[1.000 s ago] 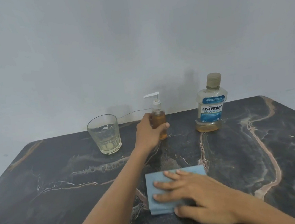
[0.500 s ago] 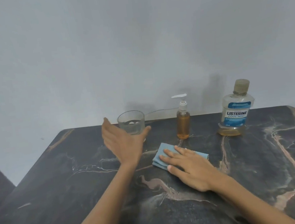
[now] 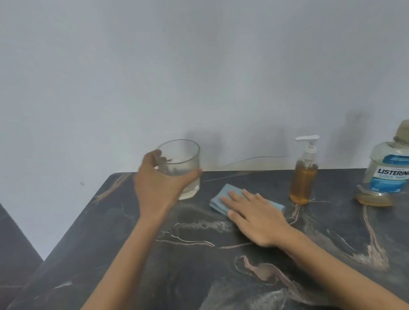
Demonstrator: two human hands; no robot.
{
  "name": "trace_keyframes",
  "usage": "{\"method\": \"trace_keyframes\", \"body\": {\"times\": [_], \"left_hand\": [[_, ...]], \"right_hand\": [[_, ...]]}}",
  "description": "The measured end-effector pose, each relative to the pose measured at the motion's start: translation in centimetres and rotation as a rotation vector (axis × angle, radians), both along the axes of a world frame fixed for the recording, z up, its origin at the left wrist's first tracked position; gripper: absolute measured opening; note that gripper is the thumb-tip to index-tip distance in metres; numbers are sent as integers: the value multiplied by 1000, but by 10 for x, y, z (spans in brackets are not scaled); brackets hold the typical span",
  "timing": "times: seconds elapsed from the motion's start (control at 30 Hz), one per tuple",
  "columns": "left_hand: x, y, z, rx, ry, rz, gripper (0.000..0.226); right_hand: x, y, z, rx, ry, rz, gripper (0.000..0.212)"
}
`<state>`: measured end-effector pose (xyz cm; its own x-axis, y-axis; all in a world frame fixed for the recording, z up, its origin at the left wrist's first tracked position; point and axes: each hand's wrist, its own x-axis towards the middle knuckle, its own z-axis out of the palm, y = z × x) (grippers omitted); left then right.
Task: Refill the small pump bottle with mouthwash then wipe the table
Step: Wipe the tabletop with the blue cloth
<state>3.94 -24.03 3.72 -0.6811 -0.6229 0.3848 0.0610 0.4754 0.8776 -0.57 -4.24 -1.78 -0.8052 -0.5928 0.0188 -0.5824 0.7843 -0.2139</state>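
Half a second ago the left hand (image 3: 159,183) hovered open in front of the glass (image 3: 182,169); now its fingers (image 3: 158,158) and thumb are wrapped around the glass, which looks lifted just off the desk (image 3: 85,285), though I can't be sure of the gap under it. A little pale liquid sits in the bottom of the glass. The right hand (image 3: 254,215) has stayed flat, fingers together and stretched out, pressing the folded blue cloth (image 3: 219,200) onto the dark marbled top, about where it was before. The small pump bottle (image 3: 303,176) stands upright near the back edge, just right of the cloth, its white pump head in place and amber liquid filling most of the body. Further right, apart from it, the mouthwash bottle (image 3: 393,167) stands capped, with only a shallow amber layer left at its base under the blue label.
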Motion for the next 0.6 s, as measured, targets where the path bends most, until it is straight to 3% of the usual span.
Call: {"method": "trace_keyframes", "body": {"times": [0.1, 0.23, 0.37, 0.5, 0.6], "left_hand": [[13, -27, 16, 6, 10, 58, 98], [20, -41, 23, 26, -8, 71, 95], [18, -26, 12, 27, -29, -40, 93], [3, 3, -3, 30, -47, -182, 92], [-14, 25, -12, 36, -74, -231, 89]], "right_hand": [[-18, -57, 7, 19, 11, -32, 48], [42, -78, -1, -8, 20, 327, 48], [101, -16, -9, -106, -60, 623, 47], [80, 36, 9, -120, -109, 456, 45], [49, 29, 15, -141, -58, 351, 44]]}}
